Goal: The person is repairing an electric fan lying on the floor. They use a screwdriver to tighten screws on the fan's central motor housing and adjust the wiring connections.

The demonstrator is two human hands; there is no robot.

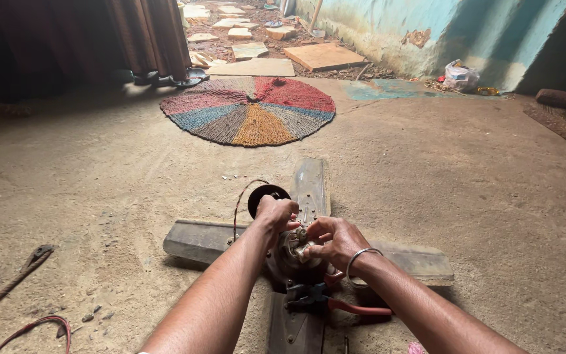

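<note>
A dusty ceiling fan (pixel 311 187) with three grey blades lies flat on the dirt floor. Both hands work at its central motor hub (pixel 294 251). My left hand (pixel 275 214) is closed around the top of the hub's shaft, next to a round black cap (pixel 264 195) with a thin wire looping from it. My right hand (pixel 335 240), a metal bangle on its wrist, pinches a small metal part at the hub's centre. Red-handled pliers (pixel 335 303) lie on the near blade just below the hub.
A round multicoloured woven mat (pixel 249 110) lies further ahead. A curtain (pixel 149 36) hangs at the back left, with sandals below. Stone slabs and a wooden board (pixel 322 56) lie by a blue wall. A rope and red cable (pixel 31 324) lie at the left.
</note>
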